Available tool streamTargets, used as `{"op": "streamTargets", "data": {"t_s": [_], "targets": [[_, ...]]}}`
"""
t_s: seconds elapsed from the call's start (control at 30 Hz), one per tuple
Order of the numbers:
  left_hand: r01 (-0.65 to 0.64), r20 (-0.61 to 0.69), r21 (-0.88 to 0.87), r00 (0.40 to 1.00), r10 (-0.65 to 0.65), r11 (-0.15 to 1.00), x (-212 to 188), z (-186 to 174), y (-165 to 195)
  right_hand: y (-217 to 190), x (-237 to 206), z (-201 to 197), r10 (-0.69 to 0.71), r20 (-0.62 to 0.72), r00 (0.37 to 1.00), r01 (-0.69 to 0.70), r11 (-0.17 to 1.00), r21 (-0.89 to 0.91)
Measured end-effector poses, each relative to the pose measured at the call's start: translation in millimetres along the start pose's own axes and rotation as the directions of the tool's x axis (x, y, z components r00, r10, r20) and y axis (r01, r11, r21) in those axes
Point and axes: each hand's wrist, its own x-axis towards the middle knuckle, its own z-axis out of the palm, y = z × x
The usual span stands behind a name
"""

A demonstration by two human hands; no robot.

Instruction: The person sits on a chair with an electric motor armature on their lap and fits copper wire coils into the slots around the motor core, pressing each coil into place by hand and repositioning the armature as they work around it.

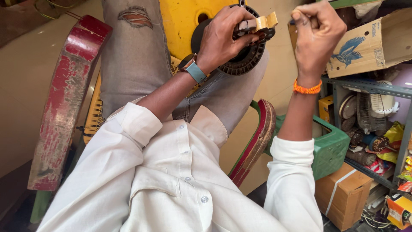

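View from above of a person seated in a worn red-armed chair (pixel 64 103), wearing a white shirt and torn grey jeans. The left hand (pixel 223 36), at about twelve o'clock in the view, wraps its fingers around a small tan and dark part (pixel 259 25) and presses it against a round black ribbed disc (pixel 246 60) that rests on the person's thigh. A yellow panel (pixel 182 21) sits just behind the disc, at eleven o'clock.

The right hand (pixel 317 30), at one o'clock, is raised and closed into a tight fist, well apart from the disc. Whether it grips a thin wire or thread cannot be told.

At three to five o'clock stand a green crate (pixel 332 148), cardboard boxes (pixel 343 193) and a metal shelf (pixel 369 88) crowded with small parts.

Judged from this pose, the disc balances on the leg with only one hand steadying it. A sharp pull by the raised fist could tip it off the thigh, or jerk the small part out of the left fingers.
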Motion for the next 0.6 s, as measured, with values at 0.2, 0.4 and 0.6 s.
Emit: {"op": "streamTargets", "data": {"t_s": [0.2, 0.4, 0.6], "targets": [[0.023, 0.001, -0.005, 1.0, -0.023, 1.0, -0.3, 1.2, 3.8, 4.2, 24.4, 9.9, -0.111, 0.118, 0.987, 0.118, 0.992, -0.053], [0.045, -0.021, 0.003, 0.999, -0.045, 0.999, -2.3, 0.8, 7.3, -4.2, 35.2, -1.1, -0.212, 0.252, 0.944, 0.229, 0.973, -0.038], [0.082, 0.032, 0.01, 0.996, -0.082, 0.997, -1.3, 6.4, 3.3, 40.2, 39.8, 17.4, 0.076, 0.355, 0.932, -0.084, 0.996, 0.008]]}}
